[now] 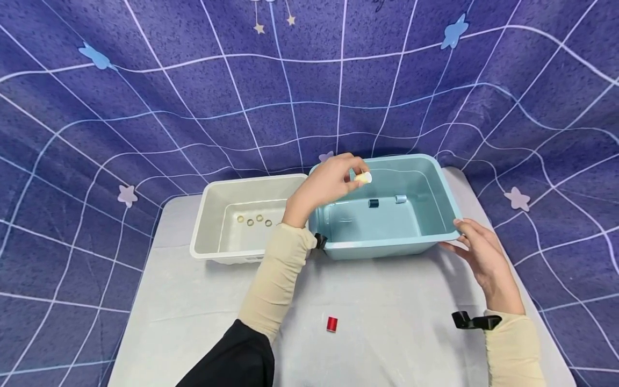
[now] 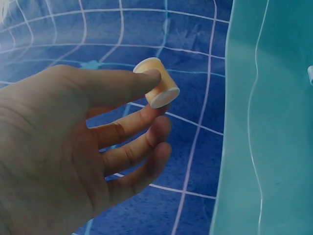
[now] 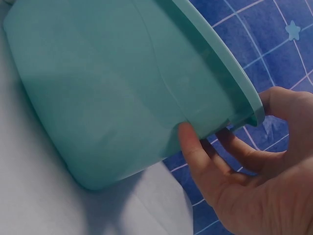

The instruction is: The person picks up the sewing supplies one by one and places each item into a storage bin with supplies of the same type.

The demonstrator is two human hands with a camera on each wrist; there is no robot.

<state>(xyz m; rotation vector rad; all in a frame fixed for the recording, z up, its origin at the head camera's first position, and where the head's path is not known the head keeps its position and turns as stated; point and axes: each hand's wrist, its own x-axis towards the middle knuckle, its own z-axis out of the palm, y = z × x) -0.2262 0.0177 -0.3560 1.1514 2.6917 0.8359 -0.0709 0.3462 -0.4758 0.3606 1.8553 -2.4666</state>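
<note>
My left hand (image 1: 325, 181) pinches a pale yellow thread spool (image 2: 164, 87) between thumb and fingertips, over the back left part of a light blue plastic bin (image 1: 387, 243). White ends show on the spool, and the other fingers are loosely bent below it in the left wrist view. On the bin floor lie a dark navy spool (image 1: 373, 203) and a light blue spool (image 1: 400, 199). At the bin's front right corner my right hand (image 1: 486, 258) grips the rim (image 3: 252, 105), thumb on top and fingers against the outer wall. A red thread spool (image 1: 331, 324) rests on the table in front.
Left of the blue bin, close beside it, stands a whitish bin (image 1: 199, 226) with several small ring-like pieces (image 1: 250, 222) on its floor. Both bins sit on a white-covered table (image 1: 193, 312). A blue patterned curtain (image 1: 309, 80) rises behind and at the sides.
</note>
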